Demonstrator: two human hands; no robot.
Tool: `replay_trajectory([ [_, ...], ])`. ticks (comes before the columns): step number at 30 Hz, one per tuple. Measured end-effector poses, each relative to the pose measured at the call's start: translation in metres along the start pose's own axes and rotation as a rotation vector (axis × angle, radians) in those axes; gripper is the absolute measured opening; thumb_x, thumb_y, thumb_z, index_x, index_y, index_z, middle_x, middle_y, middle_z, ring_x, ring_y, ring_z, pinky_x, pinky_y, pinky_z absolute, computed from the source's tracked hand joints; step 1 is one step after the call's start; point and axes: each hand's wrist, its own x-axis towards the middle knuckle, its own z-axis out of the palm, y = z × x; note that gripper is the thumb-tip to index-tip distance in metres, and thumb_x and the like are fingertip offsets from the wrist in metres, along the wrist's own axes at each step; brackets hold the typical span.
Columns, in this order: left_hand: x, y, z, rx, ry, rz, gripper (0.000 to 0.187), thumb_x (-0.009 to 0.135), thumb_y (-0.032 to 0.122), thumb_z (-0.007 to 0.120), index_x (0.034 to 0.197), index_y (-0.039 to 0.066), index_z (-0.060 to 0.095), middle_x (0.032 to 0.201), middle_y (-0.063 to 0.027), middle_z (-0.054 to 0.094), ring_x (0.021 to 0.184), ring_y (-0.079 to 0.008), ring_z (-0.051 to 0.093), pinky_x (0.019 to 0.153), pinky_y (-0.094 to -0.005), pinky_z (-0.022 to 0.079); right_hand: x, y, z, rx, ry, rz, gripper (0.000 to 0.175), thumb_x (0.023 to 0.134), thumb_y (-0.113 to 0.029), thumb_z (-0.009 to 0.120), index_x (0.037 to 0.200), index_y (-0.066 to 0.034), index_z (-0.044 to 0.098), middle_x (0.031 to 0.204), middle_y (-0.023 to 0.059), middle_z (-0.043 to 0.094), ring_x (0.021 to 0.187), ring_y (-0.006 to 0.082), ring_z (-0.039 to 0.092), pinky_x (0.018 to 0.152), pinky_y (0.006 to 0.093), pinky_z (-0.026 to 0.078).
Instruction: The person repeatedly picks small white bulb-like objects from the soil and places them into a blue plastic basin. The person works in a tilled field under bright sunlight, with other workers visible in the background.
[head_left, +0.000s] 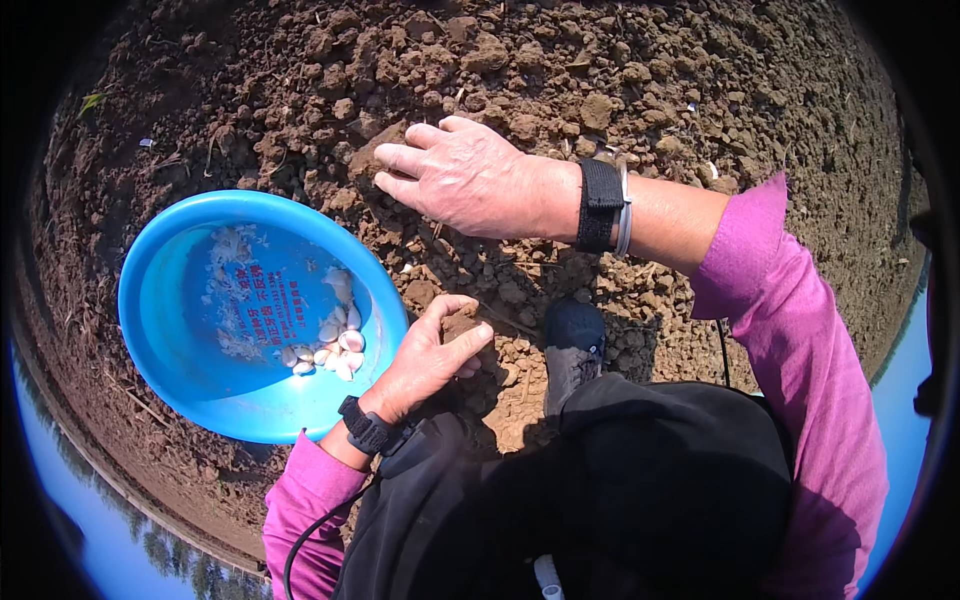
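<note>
My left hand (431, 356) is low beside the right rim of a blue plastic basin (262, 431), its thumb and fingers around a brown clod of soil (459, 321). Inside the basin, several pale garlic cloves (341, 352) lie together towards the right, with papery skins (236, 255) scattered on the printed bottom. Palm down, my right hand (469, 180) is over the broken soil above and to the right of the basin. Its fingertips are at a larger clod (367, 161); the palm side is hidden, so its grip cannot be made out.
Loose, cloddy soil (525, 67) surrounds the basin. A dark shoe (576, 330) stands on the ground to the right of my left hand, near my black-clad knee (675, 435). Small white bits (712, 170) lie on the soil. Trees (176, 559) show at the lower left rim.
</note>
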Motion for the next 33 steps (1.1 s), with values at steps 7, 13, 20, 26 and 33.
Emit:
replay_trajectory([
  [7, 0.011, -0.017, -0.009, -0.371, 0.005, -0.067, 0.055, 0.094, 0.016, 0.047, 0.142, 0.007, 0.022, 0.109, -0.0061, 0.049, 0.104, -0.0210, 0.056, 0.089, -0.0381, 0.048, -0.065, -0.051, 0.027, 1.150, -0.571, 0.353, 0.050, 0.085, -0.019, 0.056, 0.130, -0.0004, 0.046, 0.106, 0.0179, 0.063, 0.089, 0.0299, 0.064, 0.074, 0.0352, 0.052],
  [13, -0.010, -0.011, -0.008, -0.053, 0.086, 0.088, 0.079, 0.085, 0.008, 0.047, 0.148, 0.002, 0.000, 0.136, -0.0112, 0.041, 0.118, -0.0216, 0.049, 0.095, -0.0401, 0.046, -0.047, -0.059, 0.043, 0.936, -0.159, 0.237, 0.066, 0.076, -0.029, 0.072, 0.128, -0.0007, 0.044, 0.108, 0.0202, 0.059, 0.091, 0.0356, 0.061, 0.077, 0.0420, 0.051],
  [20, -0.038, 0.005, -0.004, 0.864, 0.001, 0.407, 0.044, 0.090, 0.026, 0.056, 0.121, -0.005, 0.052, 0.095, -0.0253, 0.065, 0.090, -0.0421, 0.062, 0.079, -0.0455, 0.050, -0.022, -0.069, 0.057, 0.304, -0.101, -0.057, 0.050, 0.072, -0.007, 0.062, 0.120, 0.0027, 0.050, 0.105, 0.0179, 0.054, 0.084, 0.0310, 0.062, 0.065, 0.0391, 0.054],
  [26, -0.054, 0.008, -0.022, 0.472, 0.249, 0.273, 0.024, 0.090, 0.014, 0.060, 0.108, -0.003, 0.059, 0.087, -0.0144, 0.068, 0.079, -0.0197, 0.066, 0.069, -0.0297, 0.051, -0.027, -0.053, 0.056, 0.452, 0.033, -0.012, 0.040, 0.076, -0.011, 0.060, 0.114, -0.0048, 0.053, 0.095, 0.0133, 0.054, 0.082, 0.0296, 0.063, 0.062, 0.0380, 0.054],
  [33, -0.062, -0.011, -0.056, 0.078, 0.580, 0.435, 0.017, 0.095, 0.013, 0.056, 0.108, 0.002, 0.059, 0.091, -0.0048, 0.066, 0.070, -0.0049, 0.054, 0.060, -0.0177, 0.043, -0.024, -0.082, 0.090, 0.173, 0.101, -0.014, 0.039, 0.085, -0.017, 0.049, 0.124, -0.0114, 0.054, 0.085, 0.0063, 0.057, 0.073, 0.0257, 0.063, 0.056, 0.0383, 0.049],
])
